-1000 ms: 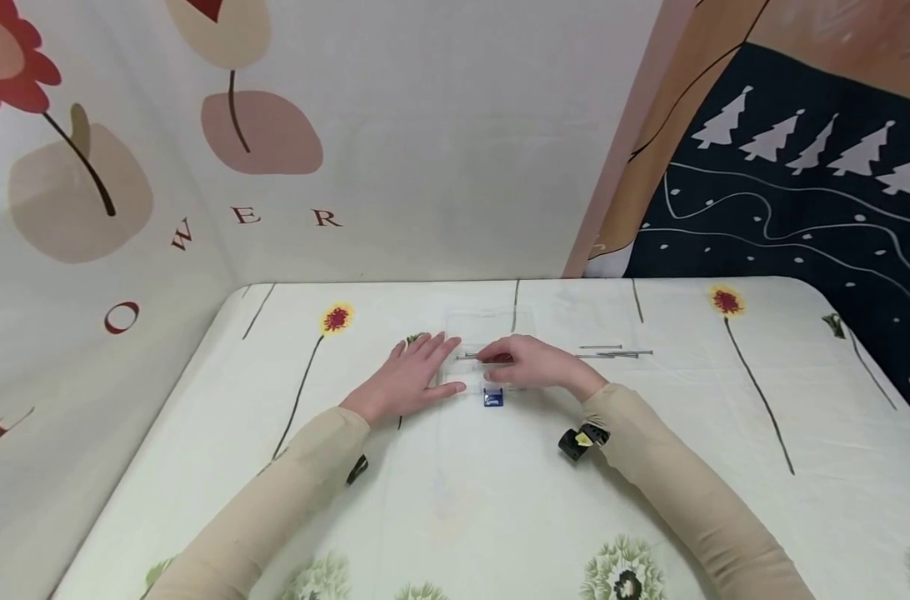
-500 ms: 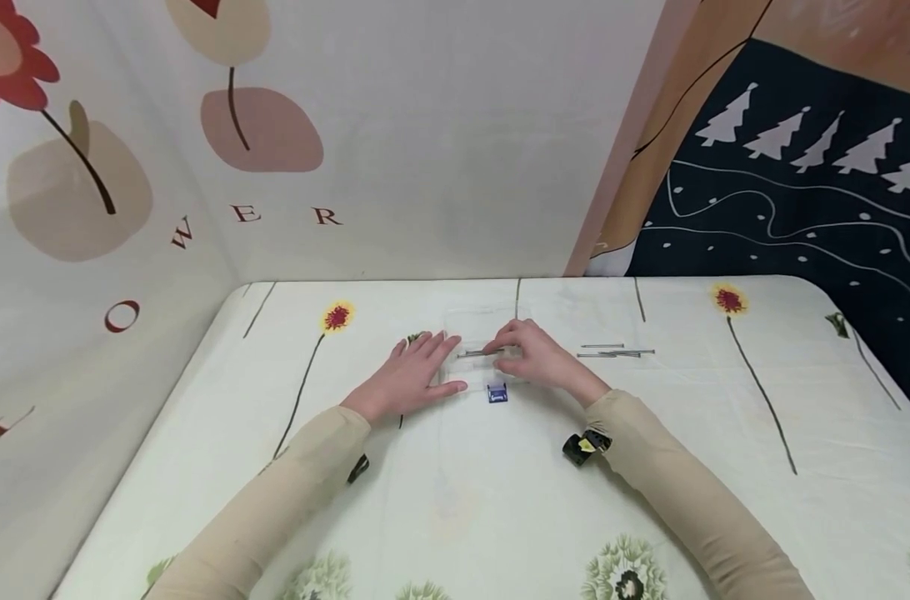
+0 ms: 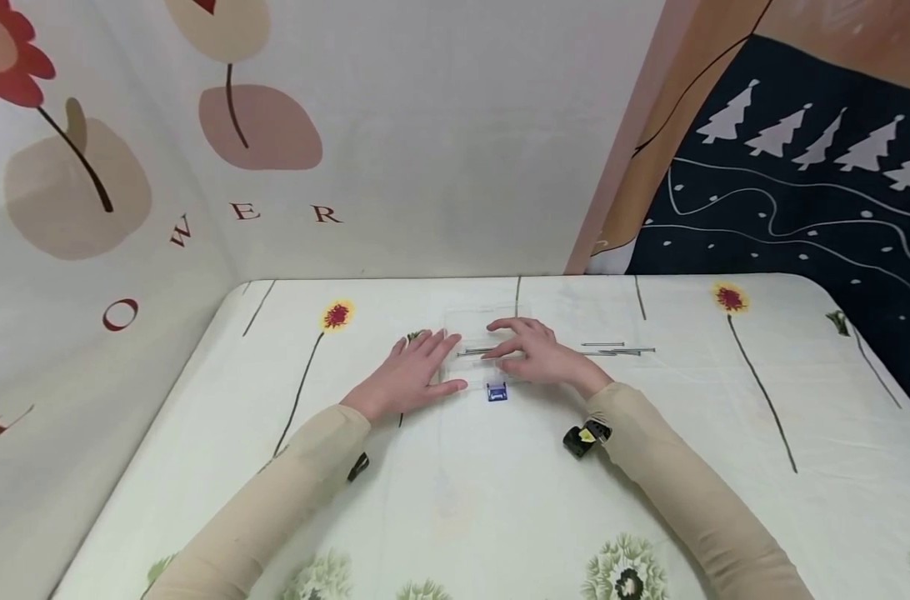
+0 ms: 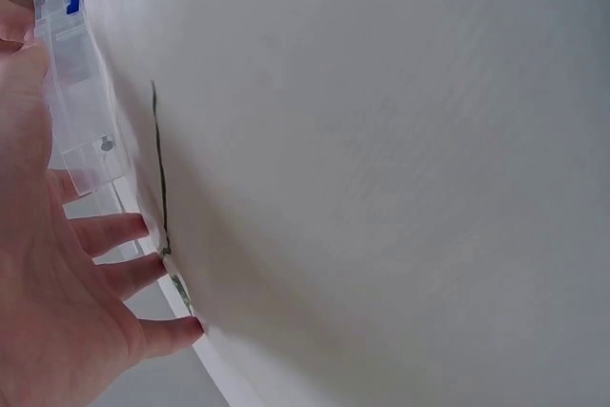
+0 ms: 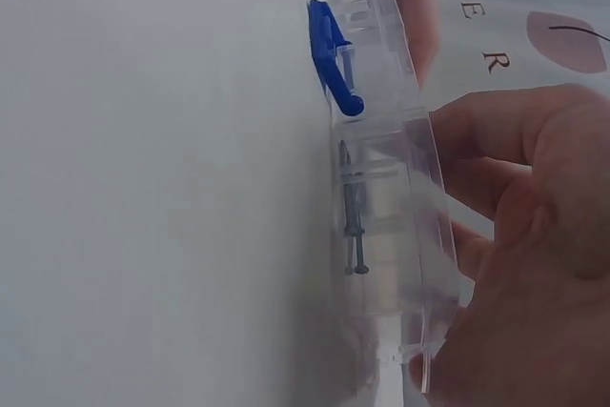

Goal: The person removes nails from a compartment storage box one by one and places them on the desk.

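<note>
- Clear box (image 5: 396, 202) sits on the white cloth (image 3: 485, 492) between both hands, blue latch (image 3: 497, 392) toward the person, nails (image 3: 473, 352) inside.
- Left hand (image 3: 408, 379): fingers spread at the box's left end, best used as a light brace.
- Right hand (image 3: 541, 355): fingers apart, curved over the box; I cannot tell whether fingertips touch a nail.
- Nails inside should lie flat and parallel, like the loose nails (image 3: 618, 352) farther right.

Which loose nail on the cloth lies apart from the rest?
The nail at the back, topmost in the head view: a narrow gap separates it from the other nails, which bunch together.
</note>
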The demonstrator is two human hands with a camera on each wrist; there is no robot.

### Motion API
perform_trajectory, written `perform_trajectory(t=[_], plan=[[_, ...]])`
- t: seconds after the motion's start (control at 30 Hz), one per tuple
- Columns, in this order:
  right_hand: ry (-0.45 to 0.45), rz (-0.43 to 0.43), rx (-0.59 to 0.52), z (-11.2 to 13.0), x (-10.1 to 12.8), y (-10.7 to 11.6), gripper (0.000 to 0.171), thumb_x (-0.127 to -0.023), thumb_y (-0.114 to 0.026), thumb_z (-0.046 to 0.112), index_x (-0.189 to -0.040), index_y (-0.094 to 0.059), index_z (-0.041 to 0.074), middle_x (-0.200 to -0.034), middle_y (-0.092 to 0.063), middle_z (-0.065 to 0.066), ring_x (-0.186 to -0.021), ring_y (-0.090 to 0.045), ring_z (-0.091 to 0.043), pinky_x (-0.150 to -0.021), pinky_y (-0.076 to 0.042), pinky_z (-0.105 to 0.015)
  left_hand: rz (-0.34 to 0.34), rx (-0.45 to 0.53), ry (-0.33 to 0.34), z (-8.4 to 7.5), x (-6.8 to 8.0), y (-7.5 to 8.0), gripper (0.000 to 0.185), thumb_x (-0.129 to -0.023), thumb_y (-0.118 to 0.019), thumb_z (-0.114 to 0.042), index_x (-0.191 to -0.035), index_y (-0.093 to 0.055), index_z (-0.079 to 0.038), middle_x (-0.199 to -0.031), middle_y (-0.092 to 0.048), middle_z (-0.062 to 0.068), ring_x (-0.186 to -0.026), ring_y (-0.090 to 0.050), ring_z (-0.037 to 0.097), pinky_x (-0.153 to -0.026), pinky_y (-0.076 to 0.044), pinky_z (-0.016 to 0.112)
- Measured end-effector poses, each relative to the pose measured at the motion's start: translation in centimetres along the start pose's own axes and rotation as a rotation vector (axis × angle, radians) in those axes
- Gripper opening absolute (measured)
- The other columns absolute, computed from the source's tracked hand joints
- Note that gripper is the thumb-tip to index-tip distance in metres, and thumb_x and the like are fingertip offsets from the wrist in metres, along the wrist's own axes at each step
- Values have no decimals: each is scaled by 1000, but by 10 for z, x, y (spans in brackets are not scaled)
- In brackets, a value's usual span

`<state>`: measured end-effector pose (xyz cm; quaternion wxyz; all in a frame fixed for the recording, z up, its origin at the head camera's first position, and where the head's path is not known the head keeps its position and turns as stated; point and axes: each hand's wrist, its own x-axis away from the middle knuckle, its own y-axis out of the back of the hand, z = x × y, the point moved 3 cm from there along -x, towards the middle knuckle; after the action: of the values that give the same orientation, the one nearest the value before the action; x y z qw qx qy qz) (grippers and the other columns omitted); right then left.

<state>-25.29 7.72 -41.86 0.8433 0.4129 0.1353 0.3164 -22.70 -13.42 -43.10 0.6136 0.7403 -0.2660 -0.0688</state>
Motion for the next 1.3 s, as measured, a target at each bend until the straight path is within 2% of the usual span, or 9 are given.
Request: perform_trajectory(t=[0.2,0.47,0.7,0.87,1.03,1.3], plan=[[-73,41,-51,2,-7,1,24,-90,-59,13,-109,-74,12,-148,-41,-5,-139,-19,-39,-111,-5,-55,-9,-7,-4,1,0,0,82,-94,-45,-63,-155,-21,-14,-157,-22,16,-143,-16,36,-110,-13,61],[-88,79,-23,0,-13,0,21,-86,-62,13,-102,-74,13,-144,-42,-8,-137,-21,-40,-109,-5,-60,-7,-1,-7,1,1,0,82,-93,-46,-63,-155,-22,-14,-157,-21,17,-144,-15,36,-110,-12,61],[-54,33,-56,0,-9,1,19,-86,-66,12,-102,-76,10,-138,-50,-8,-134,-30,-37,-109,-10,-58,-8,-2,-11,1,0,-1,81,-93,-45,-63,-155,-23,-14,-157,-22,17,-144,-15,36,-110,-13,61],[-32,-34,-104,0,-9,2,16,-85,-70,9,-98,-78,9,-131,-58,-9,-129,-42,-32,-108,-23,-53,-8,1,-13,0,0,-1,82,-93,-45,-63,-155,-23,-14,-157,-22,16,-144,-15,36,-110,-12,61],[-77,-93,-166,-2,-10,0,13,-85,-70,9,-95,-79,10,-126,-62,-8,-125,-47,-30,-106,-27,-53,-10,-4,-12,0,0,-1,82,-93,-45,-64,-155,-23,-14,-157,-22,16,-144,-16,35,-110,-12,61],[-129,-185,-298,-3,-6,2,14,-87,-68,6,-98,-78,6,-118,-65,-10,-118,-52,-30,-104,-33,-50,-5,-7,-4,0,-1,-2,83,-93,-44,-65,-155,-22,-15,-157,-21,15,-144,-15,35,-110,-12,61]])
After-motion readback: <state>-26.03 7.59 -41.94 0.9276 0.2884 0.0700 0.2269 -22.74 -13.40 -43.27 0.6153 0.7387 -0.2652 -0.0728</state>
